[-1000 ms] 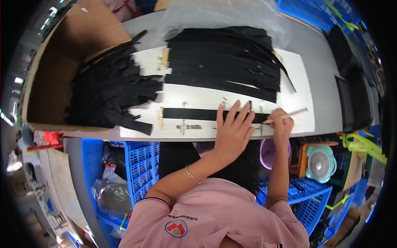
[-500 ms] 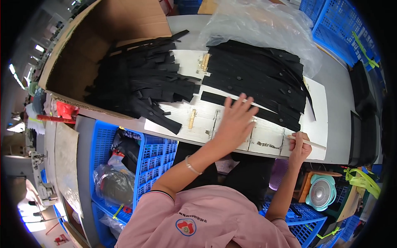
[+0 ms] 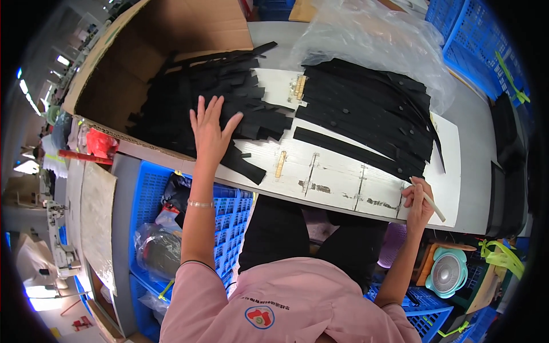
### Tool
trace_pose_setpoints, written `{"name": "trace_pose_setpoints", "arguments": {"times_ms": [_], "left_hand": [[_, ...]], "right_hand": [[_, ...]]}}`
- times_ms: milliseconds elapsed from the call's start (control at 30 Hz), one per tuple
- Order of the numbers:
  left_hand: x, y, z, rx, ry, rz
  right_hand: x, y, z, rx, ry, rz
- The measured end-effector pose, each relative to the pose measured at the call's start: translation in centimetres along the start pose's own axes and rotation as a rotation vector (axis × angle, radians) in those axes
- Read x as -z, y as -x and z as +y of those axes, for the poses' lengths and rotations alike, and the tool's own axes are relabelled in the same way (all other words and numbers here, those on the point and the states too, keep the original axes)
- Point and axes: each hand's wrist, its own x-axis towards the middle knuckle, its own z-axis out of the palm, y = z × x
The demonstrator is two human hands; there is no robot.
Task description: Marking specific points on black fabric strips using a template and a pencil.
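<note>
My left hand (image 3: 209,130) lies flat with fingers spread on a heap of black fabric strips (image 3: 200,100) at the left of a white board (image 3: 343,171). My right hand (image 3: 419,200) rests at the board's front right edge and grips a thin white marking stick (image 3: 430,200). A second, neater stack of black strips (image 3: 366,114) lies across the right half of the board. One single strip (image 3: 343,150) sits apart in front of that stack.
An open cardboard box (image 3: 137,63) holds part of the left heap. A clear plastic bag (image 3: 366,34) lies behind the right stack. Blue crates (image 3: 171,194) stand under the table, and a small fan (image 3: 448,273) sits at lower right.
My left hand has swept from the strip at the board's middle over to the left heap. The view has swung left. My right hand stays at the board's front edge.
</note>
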Motion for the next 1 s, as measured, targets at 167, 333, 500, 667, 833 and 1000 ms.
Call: {"name": "trace_pose_setpoints", "arguments": {"times_ms": [167,333,500,667,833,1000], "left_hand": [[-2.1,-2.3,-0.3,0.287,-0.018,0.058],[-1.6,0.6,1.4,0.213,-0.036,0.179],[-1.3,3.1,4.7,0.221,0.008,0.244],[-2.5,2.2,4.9,0.212,0.041,0.273],[-3.2,1.1,4.2,0.286,0.205,0.316],[-1.1,2.0,4.9,0.203,0.345,0.353]], "right_hand": [[-0.4,-0.2,-0.3,0.03,0.073,0.0],[-0.9,-0.1,-1.7,0.01,0.166,-0.012],[-1.5,-0.8,-3.2,0.271,0.754,-0.164],[-3.4,-3.3,-3.3,0.311,0.933,-0.215],[-3.8,-5.8,-2.4,0.326,0.974,-0.109],[-3.9,-3.4,-2.5,0.335,0.937,-0.007]]}}
